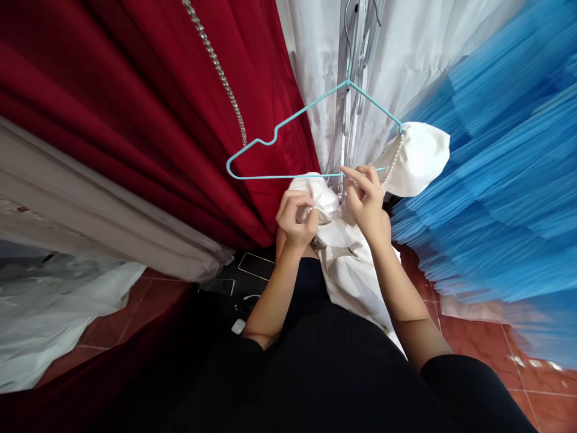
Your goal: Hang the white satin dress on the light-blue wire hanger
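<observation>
My left hand (296, 219) pinches a string of pearls (321, 211) on a white dress (349, 270), just below the hanger's lower bar. Across my lap lies the dress's satin body. A light-blue hanger (288, 177) hangs in front of me. My right hand (368, 201) is at that bar, its index finger stretched along it and its thumb apart; I see nothing between those two. Over the hanger's right end loops another pearl strap (396, 157), beside a puffed white piece of the dress (424, 159). My right hand partly hides where this strap runs.
Red drapery (171, 138) with a beaded trim hangs left, blue tulle (500, 162) right. A metal rack post (347, 132) stands behind the hanger. Beside my left arm, a phone (256, 266), another dark flat device (219, 287) and a small white case (238, 326) lie on a black surface.
</observation>
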Available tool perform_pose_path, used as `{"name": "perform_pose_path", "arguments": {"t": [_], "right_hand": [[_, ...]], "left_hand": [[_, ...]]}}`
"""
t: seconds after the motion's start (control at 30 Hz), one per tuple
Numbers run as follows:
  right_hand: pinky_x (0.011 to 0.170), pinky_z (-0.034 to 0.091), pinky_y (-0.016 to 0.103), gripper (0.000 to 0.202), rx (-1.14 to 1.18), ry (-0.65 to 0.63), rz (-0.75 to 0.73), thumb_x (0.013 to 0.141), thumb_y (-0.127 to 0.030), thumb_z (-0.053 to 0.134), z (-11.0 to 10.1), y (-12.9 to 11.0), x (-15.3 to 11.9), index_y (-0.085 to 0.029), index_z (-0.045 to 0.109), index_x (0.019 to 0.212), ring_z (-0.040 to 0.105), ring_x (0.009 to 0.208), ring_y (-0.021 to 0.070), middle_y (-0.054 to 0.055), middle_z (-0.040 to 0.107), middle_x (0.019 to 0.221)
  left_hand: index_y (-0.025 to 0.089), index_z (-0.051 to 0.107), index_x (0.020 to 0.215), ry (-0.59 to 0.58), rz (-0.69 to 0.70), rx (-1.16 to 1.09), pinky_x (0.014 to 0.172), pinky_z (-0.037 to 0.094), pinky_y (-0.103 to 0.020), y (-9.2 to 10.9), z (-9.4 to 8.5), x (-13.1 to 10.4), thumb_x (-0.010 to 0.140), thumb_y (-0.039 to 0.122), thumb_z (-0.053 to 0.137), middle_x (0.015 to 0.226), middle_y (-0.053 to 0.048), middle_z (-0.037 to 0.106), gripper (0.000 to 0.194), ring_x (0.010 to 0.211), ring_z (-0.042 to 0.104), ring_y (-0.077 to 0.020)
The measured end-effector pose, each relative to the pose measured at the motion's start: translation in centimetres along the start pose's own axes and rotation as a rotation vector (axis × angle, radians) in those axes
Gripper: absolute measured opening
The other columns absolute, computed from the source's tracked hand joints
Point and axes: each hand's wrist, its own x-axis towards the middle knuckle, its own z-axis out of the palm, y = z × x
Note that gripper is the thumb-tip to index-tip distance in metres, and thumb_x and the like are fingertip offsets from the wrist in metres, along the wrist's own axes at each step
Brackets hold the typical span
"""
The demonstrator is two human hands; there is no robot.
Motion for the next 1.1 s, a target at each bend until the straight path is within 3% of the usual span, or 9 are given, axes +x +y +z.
{"name": "perform_pose_path", "arguments": {"t": [0.1,0.2,0.33,0.5,0.6,0.7,0.77,0.93,1.1], "right_hand": [[0.072,0.061,0.033,0.042,-0.009,-0.011,0.019,0.102,-0.020,0.053,-0.7,-0.2,-0.1,-0.031,0.081,0.131,0.059,0.080,0.0141,0.007,0.068,0.121],[0.081,0.065,0.037,0.042,-0.048,-0.065,-0.004,0.102,-0.022,0.056,-1.4,-0.5,-0.2,-0.032,0.078,0.136,0.063,0.086,0.0159,0.007,0.068,0.125],[0.106,0.063,0.052,0.034,-0.165,0.096,-0.107,0.102,-0.025,0.058,-1.2,0.2,0.5,-0.030,0.078,0.129,0.067,0.111,0.0250,0.008,0.065,0.116],[0.100,0.065,0.055,0.032,-0.159,0.278,-0.151,0.104,-0.029,0.052,-0.5,2.0,1.0,-0.029,0.075,0.126,0.067,0.114,0.0272,0.011,0.053,0.118],[0.105,0.062,0.062,0.033,-0.174,0.350,-0.140,0.104,-0.036,0.054,-2.0,2.8,1.1,-0.027,0.073,0.130,0.063,0.128,0.0325,0.013,0.051,0.128],[0.120,0.050,0.075,0.047,-0.259,0.392,-0.123,0.102,-0.041,0.063,-4.5,3.5,2.4,-0.029,0.062,0.148,0.043,0.158,0.0424,0.015,0.048,0.152],[0.122,0.048,0.073,0.053,-0.308,0.346,-0.135,0.100,-0.039,0.070,-6.0,4.1,4.1,-0.029,0.059,0.151,0.039,0.162,0.0428,0.016,0.051,0.158],[0.103,0.061,0.051,0.022,-0.289,0.249,-0.094,0.108,-0.028,0.057,-8.5,5.9,8.3,-0.023,0.074,0.121,0.072,0.112,0.0259,0.010,0.077,0.118],[0.082,0.058,0.035,0.017,-0.162,0.473,0.026,0.107,-0.024,0.062,-11.3,6.7,9.9,-0.019,0.074,0.098,0.066,0.083,0.0171,0.009,0.075,0.095]], "left_hand": [[0.028,0.063,0.101,-0.052,0.052,0.005,0.113,0.056,-0.053,2.7,1.7,1.8,0.096,0.018,0.057,0.108,-0.006,0.073,0.012,0.119,0.072,-0.0296],[0.028,0.068,0.111,-0.241,-0.018,0.079,0.127,0.041,-0.056,3.0,2.5,3.8,0.096,0.012,0.055,0.120,-0.005,0.079,0.026,0.128,0.070,-0.0297],[0.027,0.071,0.109,-0.445,-0.031,0.077,0.116,0.045,-0.048,1.6,2.9,5.1,0.094,0.008,0.058,0.116,-0.002,0.083,0.028,0.115,0.074,-0.0267],[0.027,0.069,0.103,-0.432,-0.032,0.107,0.111,0.046,-0.047,0.7,3.1,5.2,0.092,0.008,0.061,0.114,-0.002,0.083,0.024,0.111,0.074,-0.0266],[0.027,0.068,0.100,-0.415,-0.032,0.153,0.108,0.046,-0.047,0.5,3.0,5.2,0.091,0.008,0.062,0.108,-0.002,0.083,0.022,0.101,0.072,-0.0266],[0.028,0.069,0.098,-0.423,-0.027,0.186,0.105,0.047,-0.047,0.2,2.9,5.3,0.089,0.008,0.064,0.101,-0.001,0.081,0.023,0.094,0.070,-0.0267],[0.029,0.069,0.097,-0.427,-0.026,0.183,0.104,0.047,-0.046,0.1,2.9,5.4,0.088,0.008,0.064,0.097,0.000,0.080,0.023,0.091,0.069,-0.0264],[0.026,0.069,0.096,-0.404,-0.034,0.201,0.106,0.045,-0.048,-0.2,2.3,5.8,0.089,0.008,0.062,0.100,-0.002,0.081,0.021,0.094,0.068,-0.0274],[0.026,0.070,0.096,-0.452,-0.039,0.185,0.110,0.042,-0.049,0.0,1.4,6.3,0.090,0.008,0.061,0.098,-0.001,0.079,0.022,0.093,0.067,-0.0276]]}}
